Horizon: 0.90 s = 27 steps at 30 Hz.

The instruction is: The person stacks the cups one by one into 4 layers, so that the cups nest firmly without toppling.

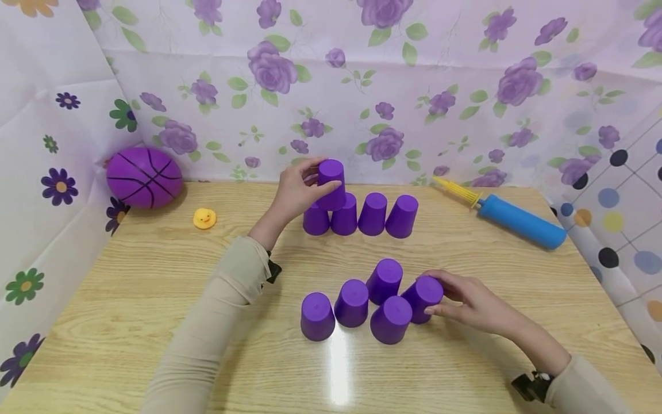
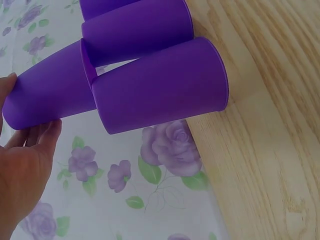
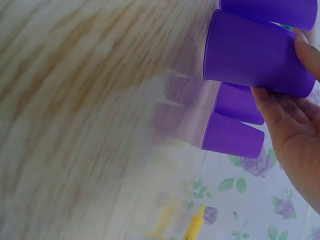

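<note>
Left grip (image 1: 296, 192) holds 1 upturned cup (image 1: 331, 183) above 4 aligned cups (image 1: 372, 214), right grip (image 1: 478, 305) another cup (image 1: 423, 294) beside 4 loose cups (image 1: 353, 303).

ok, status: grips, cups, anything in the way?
Left grip holds inverted purple tapered cup above back row. Right grip holds second cup, front cluster. No visible obstruction; neighbouring cups close.

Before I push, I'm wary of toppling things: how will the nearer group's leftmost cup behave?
The leftmost cup will probably slide before tipping, since it stands on its wider rim. Its undented sides suggest a fairly stiff shell. Pushed rightward, it might bump the neighbouring cup nearby.
</note>
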Each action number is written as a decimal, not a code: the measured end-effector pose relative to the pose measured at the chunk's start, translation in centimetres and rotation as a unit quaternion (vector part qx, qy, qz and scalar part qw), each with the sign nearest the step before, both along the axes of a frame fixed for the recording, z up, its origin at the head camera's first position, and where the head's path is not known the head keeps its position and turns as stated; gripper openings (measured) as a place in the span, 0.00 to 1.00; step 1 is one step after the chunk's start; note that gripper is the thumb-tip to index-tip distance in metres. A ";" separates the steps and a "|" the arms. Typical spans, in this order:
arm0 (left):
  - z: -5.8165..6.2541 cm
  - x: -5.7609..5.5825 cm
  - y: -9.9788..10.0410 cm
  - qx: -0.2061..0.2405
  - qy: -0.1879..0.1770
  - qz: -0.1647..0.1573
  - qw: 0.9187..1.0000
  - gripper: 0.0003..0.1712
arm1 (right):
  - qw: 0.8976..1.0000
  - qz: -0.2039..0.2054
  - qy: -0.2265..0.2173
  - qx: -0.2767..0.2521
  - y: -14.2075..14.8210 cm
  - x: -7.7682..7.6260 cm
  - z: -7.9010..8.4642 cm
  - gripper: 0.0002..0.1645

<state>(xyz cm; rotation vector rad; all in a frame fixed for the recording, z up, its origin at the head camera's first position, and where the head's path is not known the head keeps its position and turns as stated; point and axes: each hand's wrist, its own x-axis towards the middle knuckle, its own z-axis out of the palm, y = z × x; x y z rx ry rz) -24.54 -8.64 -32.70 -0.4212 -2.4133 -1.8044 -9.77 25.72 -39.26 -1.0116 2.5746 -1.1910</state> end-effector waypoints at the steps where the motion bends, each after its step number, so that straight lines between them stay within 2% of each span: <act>1: 0.0 0.0 0.0 0.000 -0.001 0.000 1.000 0.34 | 1.000 0.000 0.000 0.000 0.0 0.0 0.0 0.27; 11: -0.2 -0.6 0.0 0.019 0.001 -0.007 1.000 0.36 | 1.000 -0.003 0.000 -0.004 -0.1 0.1 0.1 0.27; 22: -0.2 -0.5 -0.1 0.028 -0.010 -0.016 0.999 0.33 | 1.000 -0.010 -0.006 -0.001 -0.1 0.1 0.1 0.27; 27: -0.5 -0.5 -0.2 0.024 -0.002 -0.019 1.000 0.40 | 1.000 -0.017 -0.014 0.004 -0.1 0.1 0.0 0.27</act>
